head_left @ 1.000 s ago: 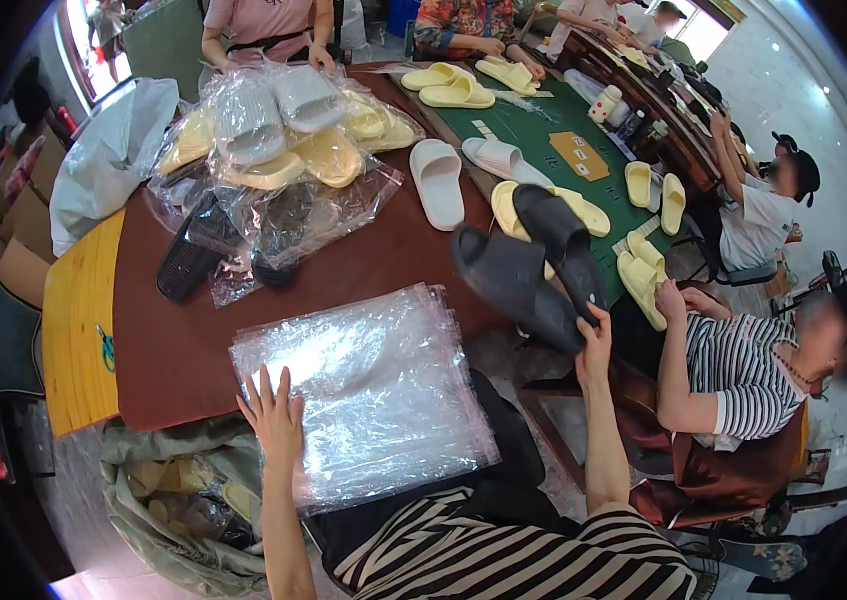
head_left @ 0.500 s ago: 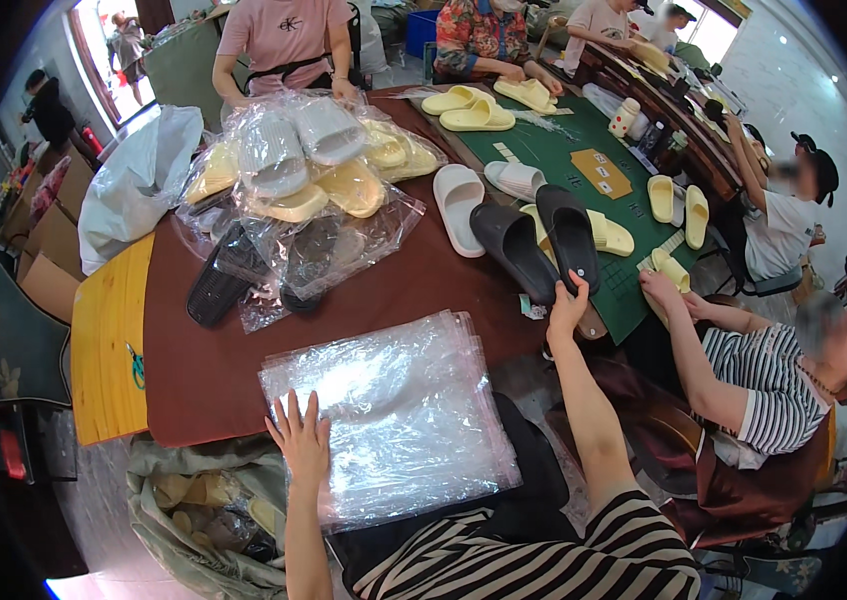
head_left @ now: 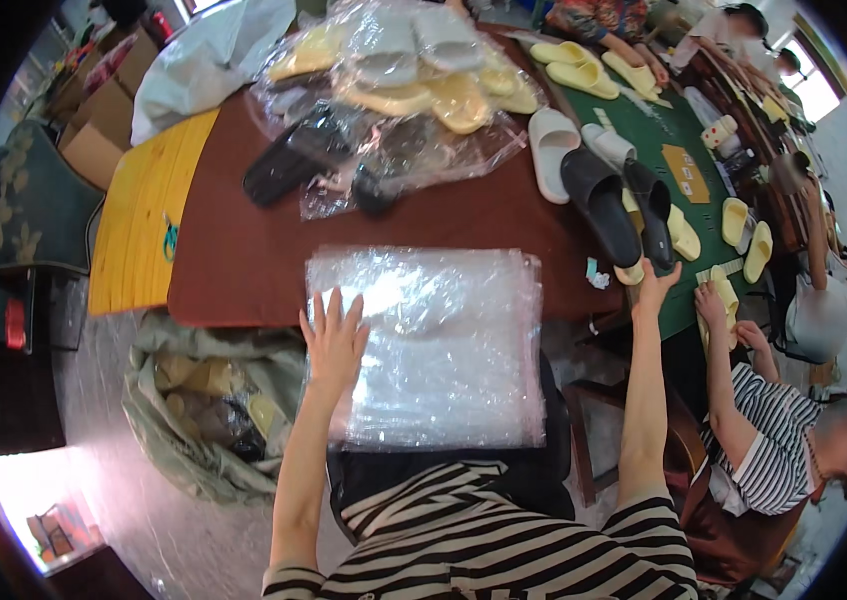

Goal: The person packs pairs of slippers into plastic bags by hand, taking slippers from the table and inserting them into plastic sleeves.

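My left hand (head_left: 334, 342) lies flat with spread fingers on the left part of a stack of clear plastic bags (head_left: 444, 350), which rests at the table's near edge and over my lap. Out to the right, my right hand (head_left: 656, 288) grips the heel end of a black slide slipper (head_left: 655, 215). Its mate, another black slipper (head_left: 604, 205), lies close on its left, heel toward me; whether my fingers also touch it I cannot tell. A white slipper (head_left: 552, 165) and a grey one (head_left: 609, 146) sit just behind the black pair.
Bagged slippers (head_left: 414, 85) are piled on the brown table (head_left: 244, 245). Teal scissors (head_left: 171, 240) lie on a yellow board at left. A sack (head_left: 159, 400) with slippers stands below. At right, a co-worker in stripes (head_left: 774, 440) handles a yellow slipper (head_left: 722, 300) by the green mat.
My view has tipped downward and swung left, so the table sits higher and farther right. My left hand stays on the bags; my right hand stays at the black slipper's heel.
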A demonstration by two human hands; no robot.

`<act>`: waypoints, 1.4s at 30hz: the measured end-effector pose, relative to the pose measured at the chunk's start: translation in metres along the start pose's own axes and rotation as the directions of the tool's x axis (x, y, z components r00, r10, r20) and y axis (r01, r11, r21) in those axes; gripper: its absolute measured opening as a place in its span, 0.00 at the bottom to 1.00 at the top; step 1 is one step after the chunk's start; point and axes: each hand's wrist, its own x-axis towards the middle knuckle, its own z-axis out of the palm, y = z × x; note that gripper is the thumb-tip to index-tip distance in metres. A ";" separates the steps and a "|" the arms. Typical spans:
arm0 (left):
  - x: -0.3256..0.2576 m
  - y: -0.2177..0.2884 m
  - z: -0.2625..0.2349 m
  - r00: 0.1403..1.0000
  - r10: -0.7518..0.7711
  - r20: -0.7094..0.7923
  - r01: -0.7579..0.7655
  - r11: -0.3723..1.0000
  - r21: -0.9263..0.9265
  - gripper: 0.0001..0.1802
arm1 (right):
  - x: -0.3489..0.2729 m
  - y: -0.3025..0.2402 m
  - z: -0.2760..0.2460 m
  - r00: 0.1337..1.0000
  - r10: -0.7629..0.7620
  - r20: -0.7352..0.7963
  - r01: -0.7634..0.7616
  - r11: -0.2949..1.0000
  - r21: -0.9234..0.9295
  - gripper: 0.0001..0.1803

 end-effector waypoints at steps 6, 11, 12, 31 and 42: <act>0.007 0.004 -0.024 0.986 -0.126 -0.111 0.098 0.968 -0.232 0.34 | -0.122 -0.043 0.024 0.457 -0.501 0.735 0.739 0.674 0.000 0.25; -0.014 -0.012 -0.037 0.935 -0.335 -0.116 0.272 0.888 -0.371 0.35 | -0.185 -0.015 0.014 0.497 -0.321 0.806 0.587 0.808 -0.040 0.29; -0.024 -0.017 -0.036 0.898 -0.440 0.017 0.405 0.810 -0.424 0.35 | -0.183 0.005 0.004 0.490 -0.322 0.810 0.589 0.807 -0.036 0.29; -0.061 -0.039 -0.006 0.906 -0.386 0.172 0.366 0.513 -0.776 0.27 | -0.210 0.020 -0.014 0.576 0.034 0.817 -0.050 0.999 -0.006 0.40; -0.066 -0.028 -0.003 0.818 -0.455 0.352 0.534 0.372 -0.759 0.32 | -0.193 0.031 -0.028 0.514 0.222 0.829 -0.190 0.971 -0.143 0.49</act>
